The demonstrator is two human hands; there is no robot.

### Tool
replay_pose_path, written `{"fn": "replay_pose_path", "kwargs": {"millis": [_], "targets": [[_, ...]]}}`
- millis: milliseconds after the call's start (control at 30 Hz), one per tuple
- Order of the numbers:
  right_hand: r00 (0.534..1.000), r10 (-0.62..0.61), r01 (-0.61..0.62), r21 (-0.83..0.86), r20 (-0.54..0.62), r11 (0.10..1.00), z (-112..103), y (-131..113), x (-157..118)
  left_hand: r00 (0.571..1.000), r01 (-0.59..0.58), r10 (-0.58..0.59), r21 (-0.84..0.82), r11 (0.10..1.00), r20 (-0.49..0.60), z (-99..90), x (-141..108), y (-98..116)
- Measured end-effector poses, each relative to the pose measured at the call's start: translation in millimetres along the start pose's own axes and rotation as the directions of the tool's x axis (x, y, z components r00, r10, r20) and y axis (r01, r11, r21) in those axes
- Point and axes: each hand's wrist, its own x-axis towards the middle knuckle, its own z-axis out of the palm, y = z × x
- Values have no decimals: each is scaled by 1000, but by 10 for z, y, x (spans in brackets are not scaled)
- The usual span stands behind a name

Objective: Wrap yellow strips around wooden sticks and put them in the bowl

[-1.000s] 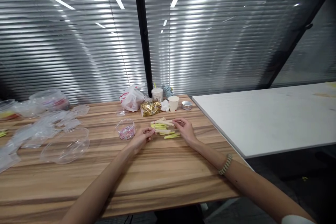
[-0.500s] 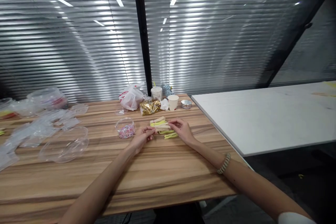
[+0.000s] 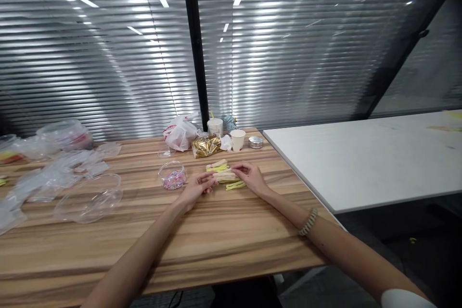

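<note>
On the desk [image 3: 151, 250], a pile of strips [image 3: 224, 174] lies at lower center, with a small glass bowl [image 3: 172, 176] just left of it. Behind stand a foil packet [image 3: 206, 146], a paper cup [image 3: 237, 140] and a tin [image 3: 255, 142]. Plastic wrap [image 3: 54, 178] lies far left.

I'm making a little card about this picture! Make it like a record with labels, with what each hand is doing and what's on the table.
Left hand: beside the yellow and pale strips
Right hand: fingers touching the strips
Right wrist: beaded bracelet
Near the strips: small clear bowl of pink bits
Behind them: gold bag, paper cup, metal tin
Table: wooden
</note>
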Motion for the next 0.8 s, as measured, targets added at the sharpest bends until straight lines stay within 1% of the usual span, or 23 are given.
{"fn": "replay_pose_path", "kwargs": {"millis": [167, 300, 367, 433, 500, 533, 600, 667, 700, 733, 800], "targets": [[999, -39, 39, -57, 8, 998, 3, -11, -13, 1000, 13, -12, -51, 999, 13, -14, 23, -28], [995, -83, 88, -116, 48, 989, 4, -10, -24, 1000, 16, -17, -77, 997, -10, -12, 20, -14], [990, -122, 132, -171, 67, 976, -2, -12, -35, 999, 24, -27, -88, 996, -27, -9, 18, -2], [974, -208, 224, -277, 85, 934, -10, -18, -52, 999, 34, -36, -92, 995, -28, -5, 15, 7], [931, -336, 364, -411, 143, 836, -13, -25, -73, 999, 47, -48, -89, 995, -14, 2, 9, 13], [897, -399, 441, -469, 192, 766, -11, -29, -84, 999, 52, -53, -89, 995, -7, 8, 6, 16], [812, -493, 579, -544, 313, 607, 2, -39, -106, 999, 48, -48, -104, 993, 4, 22, -2, 21], [733, -532, 670, -585, 424, 458, 23, -53, -124, 999, 35, -32, -136, 990, 24, 39, -10, 27], [705, -535, 696, -601, 466, 393, 34, -60, -131, 999, 27, -21, -156, 987, 38, 47, -14, 29], [685, -533, 711, -615, 498, 340, 44, -67, -137, 999, 19, -11, -174, 984, 52, 55, -16, 29], [667, -517, 720, -641, 536, 265, 58, -75, -145, 998, 9, 5, -202, 979, 70, 66, -19, 27]]}}
